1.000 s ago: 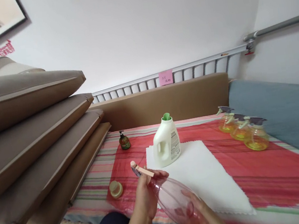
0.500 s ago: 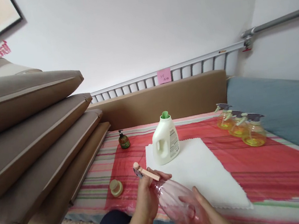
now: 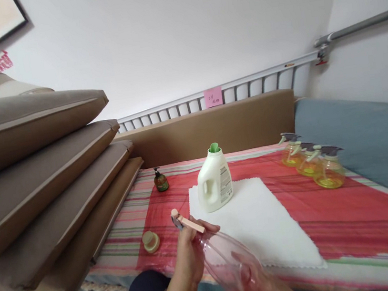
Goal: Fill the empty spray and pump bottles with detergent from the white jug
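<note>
A clear pink spray bottle (image 3: pixel 228 261) lies tilted across both hands, its pale pink trigger head (image 3: pixel 190 223) pointing up and left. My left hand (image 3: pixel 190 252), with a silver bangle at the wrist, is closed round the neck just below the head. My right hand (image 3: pixel 259 280) wraps the bottle's body near its base; some of its fingers show through the clear wall. Beyond them a white detergent jug (image 3: pixel 215 183) with an uncapped green spout stands upright on a white cloth (image 3: pixel 262 222). A pale green cap (image 3: pixel 150 241) sits to the left of my left hand.
A dark green pump bottle (image 3: pixel 161 181) stands at the back left. Several yellow spray bottles (image 3: pixel 328 172) are lined up at the right on the red striped cloth (image 3: pixel 352 219). Stacked brown cushions (image 3: pixel 51 185) rise at the left; a blue cushioned surface (image 3: pixel 365 131) borders the right.
My right hand has shifted slightly round the base of the spray bottle, its thumb no longer raised along the side. My left hand keeps its hold on the neck.
</note>
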The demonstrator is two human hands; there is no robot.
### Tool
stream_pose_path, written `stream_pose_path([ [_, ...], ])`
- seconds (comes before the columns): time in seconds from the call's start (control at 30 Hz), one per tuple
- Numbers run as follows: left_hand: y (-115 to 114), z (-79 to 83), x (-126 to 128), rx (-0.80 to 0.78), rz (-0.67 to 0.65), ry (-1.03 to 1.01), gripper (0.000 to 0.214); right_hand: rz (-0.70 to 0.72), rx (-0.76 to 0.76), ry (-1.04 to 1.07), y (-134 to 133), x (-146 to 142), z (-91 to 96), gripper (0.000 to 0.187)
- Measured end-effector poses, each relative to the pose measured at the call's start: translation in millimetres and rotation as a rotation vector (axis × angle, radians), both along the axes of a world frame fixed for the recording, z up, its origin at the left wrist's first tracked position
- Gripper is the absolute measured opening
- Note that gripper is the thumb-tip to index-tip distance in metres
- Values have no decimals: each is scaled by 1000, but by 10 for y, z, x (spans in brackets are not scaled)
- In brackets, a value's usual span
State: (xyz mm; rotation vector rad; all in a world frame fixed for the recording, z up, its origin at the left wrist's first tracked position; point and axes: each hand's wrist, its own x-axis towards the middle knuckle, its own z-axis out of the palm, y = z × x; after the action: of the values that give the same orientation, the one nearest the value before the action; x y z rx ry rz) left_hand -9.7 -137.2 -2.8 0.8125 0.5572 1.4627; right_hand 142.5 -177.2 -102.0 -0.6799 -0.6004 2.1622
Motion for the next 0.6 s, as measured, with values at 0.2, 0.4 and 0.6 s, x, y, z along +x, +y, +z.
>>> stream_pose_path([
  [0.2,-23,-12,29,40,-1,19,29,168,-141,117,60,13,119,70],
  [0.4,13,-87,46,-11,100,23,27,102,-118,105,49,-14,181,70],
  [0.6,41,-35,14,26,28,8,27,-116,40,-1,-103,-31,247,112],
])
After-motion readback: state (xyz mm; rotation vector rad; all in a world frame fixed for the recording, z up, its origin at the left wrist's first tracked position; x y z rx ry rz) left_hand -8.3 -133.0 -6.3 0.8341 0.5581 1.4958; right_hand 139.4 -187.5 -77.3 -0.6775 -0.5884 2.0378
